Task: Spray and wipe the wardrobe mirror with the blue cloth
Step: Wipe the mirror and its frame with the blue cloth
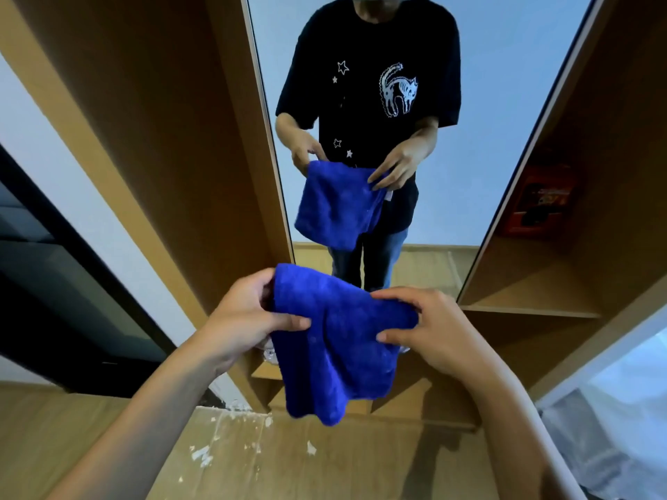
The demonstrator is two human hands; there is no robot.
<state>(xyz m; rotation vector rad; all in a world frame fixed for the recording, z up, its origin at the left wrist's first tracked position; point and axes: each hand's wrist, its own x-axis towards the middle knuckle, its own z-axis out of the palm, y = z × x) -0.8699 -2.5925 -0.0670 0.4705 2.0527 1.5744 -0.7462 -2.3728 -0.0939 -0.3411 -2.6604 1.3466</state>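
Right now both hands are busy with the deep blue, plush microfibre cloth [339,341], which hangs in the air between them, in front of the wardrobe and not touching the glass. The left hand [245,319] pinches its upper left edge, thumb laid across the front and fingers tucked behind; the right hand [429,330] clamps the upper right edge the same way, so the cloth sags in a loose fold below. It looks to me like the folding stage before any wiping. To do it well, I would bring the two held edges together into a flat, square pad, thick enough to fill the palm, with no loose tail dangling to drag streaks across the glass. Below lies the pale wood-grain floor [325,463], speckled with white flecks. Beyond stands the tall narrow wardrobe mirror [487,102], framed by light brown wooden panels [162,138], with open shelves [534,304] on the right. I cannot see a spray bottle anywhere, so that would need fetching before the pad meets the glass.
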